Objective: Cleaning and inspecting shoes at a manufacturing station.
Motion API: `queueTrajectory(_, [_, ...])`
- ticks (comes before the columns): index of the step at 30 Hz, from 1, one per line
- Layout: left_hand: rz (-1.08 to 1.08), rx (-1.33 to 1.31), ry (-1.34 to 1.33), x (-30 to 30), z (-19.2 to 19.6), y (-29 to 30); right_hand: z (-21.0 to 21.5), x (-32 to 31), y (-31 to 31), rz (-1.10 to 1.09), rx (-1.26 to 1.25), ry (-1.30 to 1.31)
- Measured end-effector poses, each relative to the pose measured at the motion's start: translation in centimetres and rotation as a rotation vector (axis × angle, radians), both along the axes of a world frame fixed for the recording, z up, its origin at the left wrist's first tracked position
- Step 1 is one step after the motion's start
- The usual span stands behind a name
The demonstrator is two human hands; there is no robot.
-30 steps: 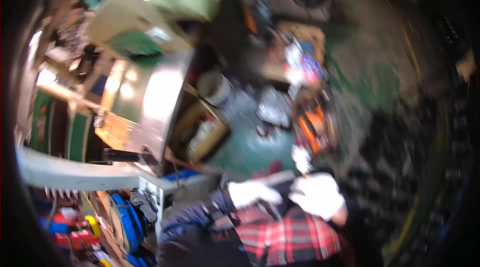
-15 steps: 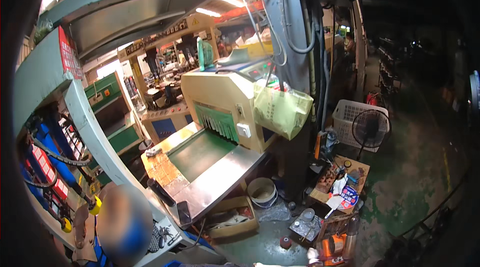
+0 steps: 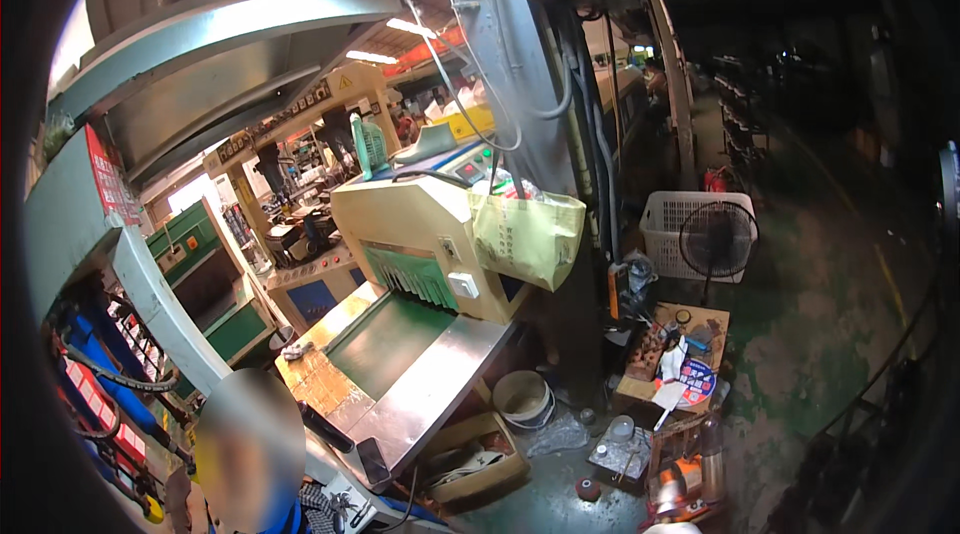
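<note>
Neither of my hands shows, so I cannot see what they hold or touch. A cream machine (image 3: 400, 219) with a green strip curtain stands in the middle. Out of it runs a green conveyor belt (image 3: 395, 339), edged by a bare metal table (image 3: 450, 354). On the table's near corner lie a dark phone (image 3: 373, 459) and a black cylinder (image 3: 325, 426). A pale green bag (image 3: 530, 239) with things inside hangs at the machine's right side. Another person (image 3: 250, 454), largely blurred, is at the lower left.
Beneath the table are a white bucket (image 3: 523, 401) and a cardboard box (image 3: 470, 471). A black fan (image 3: 718, 239) stands before a white plastic crate (image 3: 655, 209). Small items and a round blue fan cover a low wooden stand (image 3: 640, 389). A grey press frame (image 3: 165, 284) rises at left.
My view has turned to the right, so the machine, bag and post sit farther left in the picture. The blurred person has shifted slightly. Nothing on the table has visibly moved.
</note>
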State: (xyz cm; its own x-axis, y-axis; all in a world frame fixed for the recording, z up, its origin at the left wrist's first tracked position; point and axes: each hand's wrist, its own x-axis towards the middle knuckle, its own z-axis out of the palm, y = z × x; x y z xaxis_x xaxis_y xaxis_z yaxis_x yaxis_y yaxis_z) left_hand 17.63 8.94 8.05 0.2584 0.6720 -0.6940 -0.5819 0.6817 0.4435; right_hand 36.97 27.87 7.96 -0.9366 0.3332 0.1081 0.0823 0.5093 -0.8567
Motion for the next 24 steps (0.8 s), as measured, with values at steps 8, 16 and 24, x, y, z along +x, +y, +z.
queueTrajectory(8, [0.023, -0.107, 0.094, -0.2, -1.0, 0.8, 0.0, 0.0, -0.9, 0.287, 0.159, 0.264])
queueTrajectory(16, [-0.009, 0.000, -0.003, -1.1, -0.3, -1.2, -6.2, -3.4, -5.5, 0.051, -0.434, 0.885])
queueTrajectory(24, [0.056, 0.010, 0.119, 0.5, 0.9, -3.5, -3.4, -1.8, 0.2, 0.085, 0.340, 0.506])
